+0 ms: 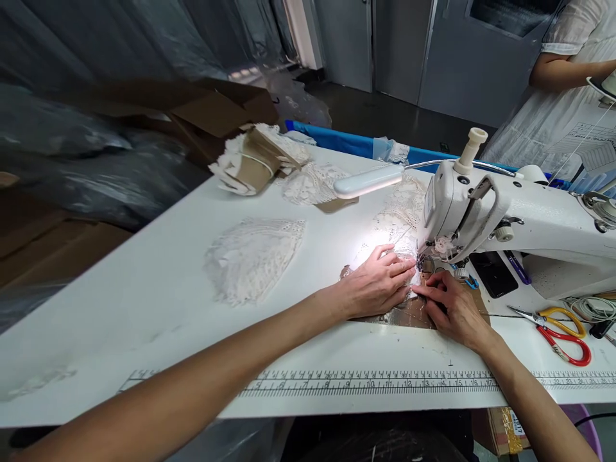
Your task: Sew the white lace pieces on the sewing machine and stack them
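A white sewing machine [539, 205] stands at the right, its needle area lit by a lamp [369, 182]. Under the needle lies white lace fabric [404, 205], partly covered by my hands. My left hand [382, 280] rests flat on the lace just left of the presser foot, fingers stretched out. Right of the needle, my right hand [450, 305] has its thumb and index finger closed at the lace's near edge; the exact grip is too small to see clearly.
A stack of lace pieces [255, 256] lies left of my hands, with a tied lace bundle [257, 160] behind. Scissors [553, 319] with red and yellow handles and a phone [493, 274] are at the right. A ruler strip [337, 384] runs along the front. A person [568, 83] stands beyond.
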### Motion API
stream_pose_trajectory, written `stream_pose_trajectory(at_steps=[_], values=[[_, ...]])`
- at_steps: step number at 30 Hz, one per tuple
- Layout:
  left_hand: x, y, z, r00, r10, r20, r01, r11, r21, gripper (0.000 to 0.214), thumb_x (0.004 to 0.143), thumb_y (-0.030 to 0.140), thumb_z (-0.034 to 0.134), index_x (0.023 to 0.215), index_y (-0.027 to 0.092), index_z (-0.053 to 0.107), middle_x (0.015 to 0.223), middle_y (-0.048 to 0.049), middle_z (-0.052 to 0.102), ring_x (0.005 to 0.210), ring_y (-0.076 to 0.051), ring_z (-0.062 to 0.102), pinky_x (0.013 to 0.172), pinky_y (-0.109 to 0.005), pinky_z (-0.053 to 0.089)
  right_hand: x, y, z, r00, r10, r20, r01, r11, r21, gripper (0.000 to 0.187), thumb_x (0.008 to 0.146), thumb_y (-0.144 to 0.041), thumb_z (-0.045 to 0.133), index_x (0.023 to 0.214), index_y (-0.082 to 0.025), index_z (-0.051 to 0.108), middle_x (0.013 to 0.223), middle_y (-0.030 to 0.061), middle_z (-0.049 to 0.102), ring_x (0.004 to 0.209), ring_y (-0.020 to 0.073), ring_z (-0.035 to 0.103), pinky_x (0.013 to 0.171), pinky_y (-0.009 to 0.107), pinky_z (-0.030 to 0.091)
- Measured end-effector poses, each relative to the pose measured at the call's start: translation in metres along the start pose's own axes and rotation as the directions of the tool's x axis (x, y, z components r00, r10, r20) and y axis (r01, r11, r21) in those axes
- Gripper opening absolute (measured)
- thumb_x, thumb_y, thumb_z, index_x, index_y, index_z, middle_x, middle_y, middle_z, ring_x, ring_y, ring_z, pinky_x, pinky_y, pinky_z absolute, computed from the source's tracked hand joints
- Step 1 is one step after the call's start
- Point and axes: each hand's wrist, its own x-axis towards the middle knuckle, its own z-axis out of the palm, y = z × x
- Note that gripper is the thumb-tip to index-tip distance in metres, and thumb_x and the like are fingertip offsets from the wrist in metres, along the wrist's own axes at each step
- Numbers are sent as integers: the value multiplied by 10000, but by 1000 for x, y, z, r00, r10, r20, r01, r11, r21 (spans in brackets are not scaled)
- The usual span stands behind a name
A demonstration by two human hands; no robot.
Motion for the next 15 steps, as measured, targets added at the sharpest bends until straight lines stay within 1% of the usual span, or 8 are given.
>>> stream_pose_trajectory(at_steps=[4,8,11,15], values=[[0,-3,0,1000,17,-9,-17,1000,-16,295,981,236,377,1068,141,643,1165,-121,684,952,-232,634,1008,-495,428,0,0,-2,1000,1,-11,0,1000,19,386,858,-92,532,1156,-259,712,1043,61,602,822,175,587,771,315,543],[0,-3,1,1000,15,21,-14,999,-31,288,981,253,405,1086,114,634,1198,-134,669,988,-259,633,985,-512,440,-1,-1,-4,1000,-21,-18,21,1000,18,374,870,-99,512,1148,-245,714,1035,67,598,794,173,574,757,318,539],[0,0,3,1000,3,28,-3,1000,-6,304,999,249,381,1123,104,618,1214,-145,658,1018,-268,623,995,-527,428,-1,0,-4,999,-35,-13,35,999,-9,374,886,-111,508,1173,-256,699,1053,67,591,821,174,578,770,314,538],[-1,3,2,999,-12,30,11,1000,23,326,1019,244,345,1128,103,617,1221,-155,649,1043,-260,609,1024,-522,412,-2,-1,-4,998,-55,-4,55,995,-79,351,894,-135,528,1179,-258,691,1050,69,590,817,182,576,730,309,537]])
